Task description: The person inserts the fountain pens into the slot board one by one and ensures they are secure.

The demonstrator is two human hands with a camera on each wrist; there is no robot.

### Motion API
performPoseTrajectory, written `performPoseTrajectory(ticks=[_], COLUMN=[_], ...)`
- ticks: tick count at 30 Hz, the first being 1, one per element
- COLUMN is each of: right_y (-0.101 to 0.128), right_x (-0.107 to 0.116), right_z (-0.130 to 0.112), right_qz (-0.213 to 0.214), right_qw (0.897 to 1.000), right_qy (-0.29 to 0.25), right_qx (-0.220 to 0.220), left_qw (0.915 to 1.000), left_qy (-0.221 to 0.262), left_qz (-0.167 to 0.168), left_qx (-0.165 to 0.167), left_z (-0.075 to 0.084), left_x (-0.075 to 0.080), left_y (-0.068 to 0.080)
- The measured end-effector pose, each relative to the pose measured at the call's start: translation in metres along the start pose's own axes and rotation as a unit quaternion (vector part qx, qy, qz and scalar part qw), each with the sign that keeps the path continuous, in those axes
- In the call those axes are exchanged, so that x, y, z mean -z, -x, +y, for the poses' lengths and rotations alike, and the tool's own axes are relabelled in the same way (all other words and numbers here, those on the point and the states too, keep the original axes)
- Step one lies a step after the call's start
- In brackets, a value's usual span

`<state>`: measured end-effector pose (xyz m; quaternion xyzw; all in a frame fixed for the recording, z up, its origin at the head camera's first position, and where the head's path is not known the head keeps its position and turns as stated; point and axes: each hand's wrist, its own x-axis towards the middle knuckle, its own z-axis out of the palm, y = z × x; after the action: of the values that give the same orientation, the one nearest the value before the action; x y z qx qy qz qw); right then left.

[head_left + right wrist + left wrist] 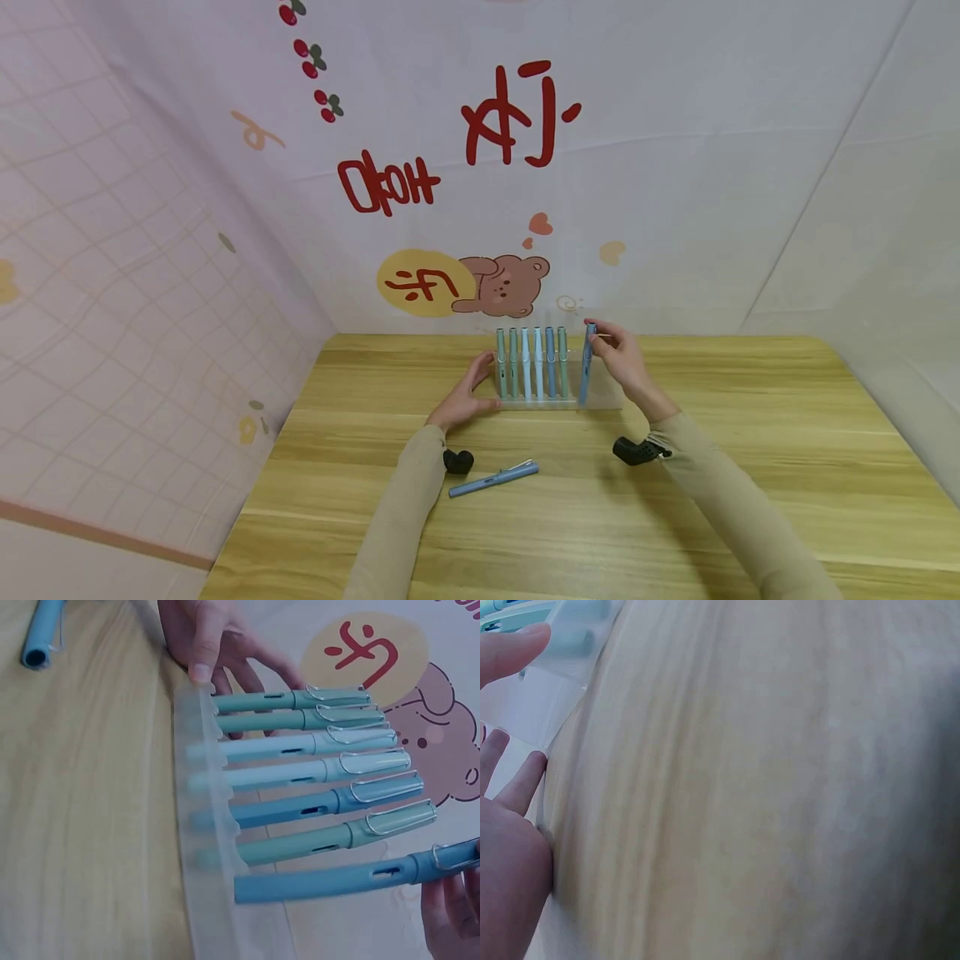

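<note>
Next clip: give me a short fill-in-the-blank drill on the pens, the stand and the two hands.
1. The clear stand already holds ____ upright pens, not counting the one in hand.
2. The right hand pinches a blue pen near its ____ end.
3. The left hand rests against the ____ end of the stand.
4. One more blue pen lies flat on the ____.

Missing words: six; clip; left; table

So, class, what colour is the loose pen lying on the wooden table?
Blue pen; head view shows it best.
</note>
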<state>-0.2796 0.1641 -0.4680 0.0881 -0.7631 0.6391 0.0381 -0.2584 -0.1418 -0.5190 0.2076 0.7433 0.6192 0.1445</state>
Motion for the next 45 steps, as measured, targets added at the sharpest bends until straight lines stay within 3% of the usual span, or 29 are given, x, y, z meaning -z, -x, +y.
performPoseTrajectory(ticks=[3,10,14,19,29,39,45], right_y=[-0.005,-0.006,0.0,0.001,-0.011,-0.014,-0.005], right_x=[-0.001,-0.007,-0.011,-0.013,-0.015,-0.012,-0.013], right_z=[-0.001,-0.013,-0.026,-0.026,0.017,0.019,-0.002], right_qz=[0.012,0.033,0.038,0.028,0.022,0.001,-0.017], right_qw=[1.0,0.998,0.997,0.996,0.991,0.998,0.998], right_qy=[0.004,-0.02,-0.014,0.026,0.107,0.057,0.04], right_qx=[0.021,0.057,0.07,0.086,0.078,0.038,0.047], left_qw=[1.0,0.9997,1.0,1.0,1.0,0.9999,0.9999], left_qy=[-0.003,-0.007,0.005,0.003,0.006,0.007,0.007], left_qz=[-0.003,0.023,0.004,-0.002,0.002,-0.006,-0.007], left_qx=[0.002,0.01,0.0,-0.003,0.001,-0.004,-0.004], left_z=[0.0,-0.027,-0.011,0.0,-0.001,-0.001,-0.002], left_x=[0.0,0.001,0.001,0.0,0.0,-0.001,0.001], left_y=[0.0,-0.009,-0.004,0.0,0.001,-0.001,0.0])
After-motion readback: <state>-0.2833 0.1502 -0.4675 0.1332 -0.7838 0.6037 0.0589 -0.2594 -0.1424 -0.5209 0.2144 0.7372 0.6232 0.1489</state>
